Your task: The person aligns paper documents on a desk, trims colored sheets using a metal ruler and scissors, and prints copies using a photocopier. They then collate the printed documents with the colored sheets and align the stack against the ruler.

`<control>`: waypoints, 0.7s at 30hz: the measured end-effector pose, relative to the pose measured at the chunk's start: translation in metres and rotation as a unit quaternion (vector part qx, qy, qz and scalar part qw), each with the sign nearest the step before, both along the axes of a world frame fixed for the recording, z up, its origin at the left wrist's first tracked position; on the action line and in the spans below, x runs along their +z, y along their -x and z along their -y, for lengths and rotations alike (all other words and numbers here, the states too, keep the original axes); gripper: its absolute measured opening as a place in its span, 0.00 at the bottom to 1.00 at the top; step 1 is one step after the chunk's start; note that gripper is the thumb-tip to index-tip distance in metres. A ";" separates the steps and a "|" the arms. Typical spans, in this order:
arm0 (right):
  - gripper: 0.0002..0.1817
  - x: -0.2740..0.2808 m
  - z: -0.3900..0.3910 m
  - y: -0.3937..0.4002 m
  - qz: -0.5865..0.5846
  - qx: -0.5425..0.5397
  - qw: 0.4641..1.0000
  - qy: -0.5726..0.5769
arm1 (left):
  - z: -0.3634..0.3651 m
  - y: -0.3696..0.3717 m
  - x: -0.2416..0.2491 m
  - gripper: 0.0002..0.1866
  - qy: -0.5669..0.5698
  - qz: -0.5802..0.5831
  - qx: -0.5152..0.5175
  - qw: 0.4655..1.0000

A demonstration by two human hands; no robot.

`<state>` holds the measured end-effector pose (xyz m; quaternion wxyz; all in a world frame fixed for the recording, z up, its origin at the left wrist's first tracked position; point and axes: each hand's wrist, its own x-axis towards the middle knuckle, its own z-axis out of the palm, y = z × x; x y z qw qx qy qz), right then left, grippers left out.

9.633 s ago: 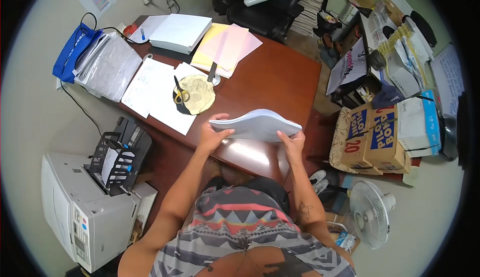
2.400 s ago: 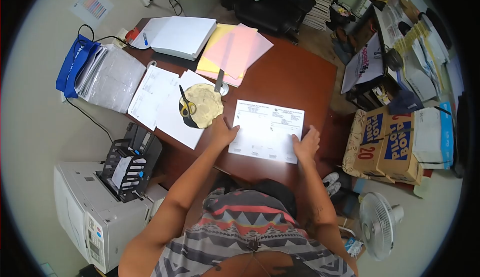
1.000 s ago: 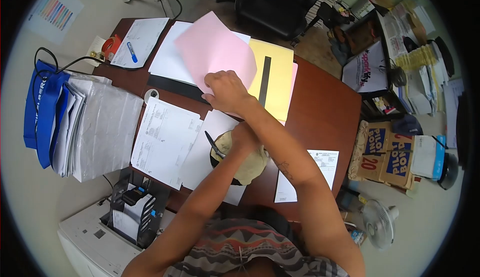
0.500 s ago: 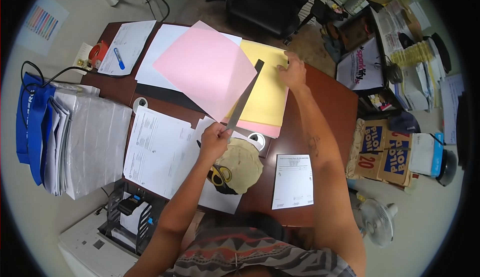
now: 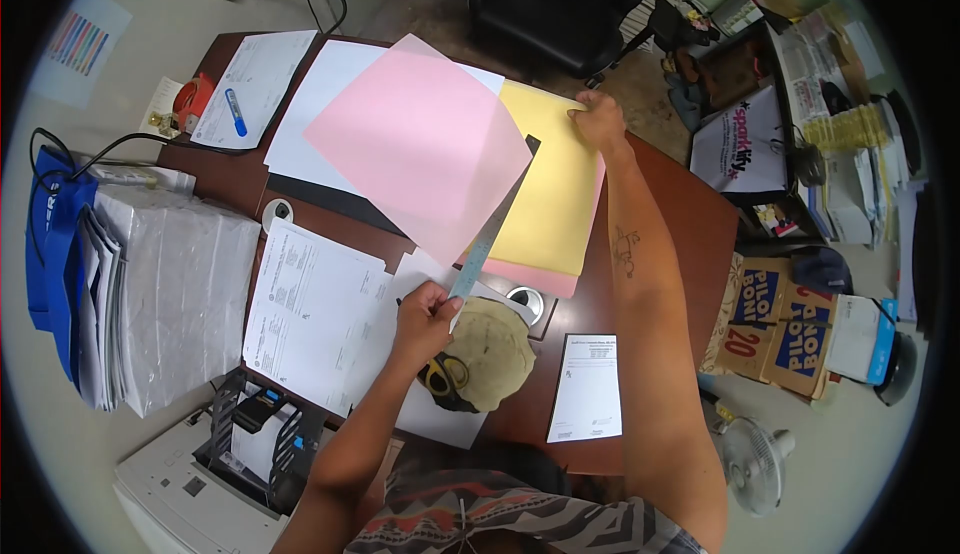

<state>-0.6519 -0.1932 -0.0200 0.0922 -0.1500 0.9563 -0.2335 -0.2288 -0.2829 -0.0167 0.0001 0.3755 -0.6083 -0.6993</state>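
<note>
My left hand (image 5: 425, 326) is closed around the near end of a metal ruler (image 5: 474, 262). The ruler slants away to the right, partly under the edge of a pink sheet (image 5: 415, 144). At the far right corner of a yellow sheet (image 5: 548, 209), my right hand (image 5: 603, 122) pinches the paper's edge. More pink paper shows beneath the yellow one. White paper (image 5: 310, 149) lies under the pink sheet's left side. Close to my left hand are yellow-and-black-handled scissors (image 5: 445, 376) and a round beige cloth item (image 5: 492, 354).
Printed papers (image 5: 315, 319) cover the desk's left part, and a form pad (image 5: 586, 389) lies near the front. Wrapped paper stacks (image 5: 175, 294) stand at left, above a printer (image 5: 190, 489). Cardboard boxes (image 5: 770, 319) and a fan (image 5: 755, 459) are at right; a black chair (image 5: 550, 19) stands beyond the desk.
My right hand has shifted to the yellow sheet's far corner, its fingers closing on the edge. The left hand and ruler have come slightly nearer to me. The whole view has shifted a little.
</note>
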 end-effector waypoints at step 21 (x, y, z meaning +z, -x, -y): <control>0.11 0.089 -0.202 -0.039 -0.072 -0.162 0.955 0.237 | -0.026 0.033 0.020 0.08 -0.070 0.010 0.031 0.997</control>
